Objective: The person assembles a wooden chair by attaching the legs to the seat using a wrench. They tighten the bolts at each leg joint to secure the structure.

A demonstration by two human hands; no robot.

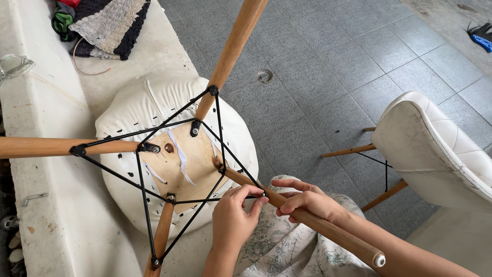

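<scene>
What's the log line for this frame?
left hand: pinching black brace joint | right hand: gripping wooden leg | chair: upturned on bench

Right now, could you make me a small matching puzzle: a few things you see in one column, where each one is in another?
Things:
1. right hand
2. upturned chair
3. upright white chair
4. knitted cloth

Places:
A. standing on the tiled floor
B. far end of the bench
C. gripping a wooden leg
D. lying seat-down on the bench

Pairs: 1-C, 2-D, 3-A, 4-B
</scene>
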